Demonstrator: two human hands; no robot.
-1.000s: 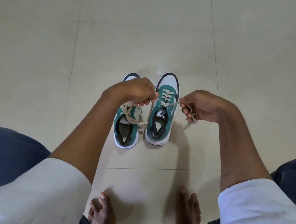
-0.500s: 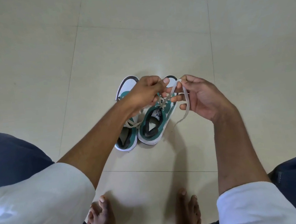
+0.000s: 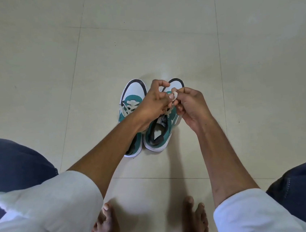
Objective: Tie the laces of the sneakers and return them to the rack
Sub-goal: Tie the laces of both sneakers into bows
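Observation:
Two teal and white sneakers stand side by side on the tiled floor, toes pointing away from me. The left sneaker (image 3: 130, 103) shows cream laces lying loose over its tongue. Over the right sneaker (image 3: 159, 136) both my hands meet. My left hand (image 3: 153, 104) and my right hand (image 3: 190, 106) pinch the cream lace (image 3: 174, 95) of the right sneaker between their fingertips, just above its toe end. My hands hide most of that shoe's lacing.
The floor (image 3: 159, 39) is pale cream tile with thin grout lines. My bare feet (image 3: 107, 226) stand close to the sneakers' heels, and my knees in dark trousers frame both lower corners. No rack shows in this view.
My hands have come together from apart: the right hand, which held the lace out to the side, now meets the left hand over the right sneaker's toe end.

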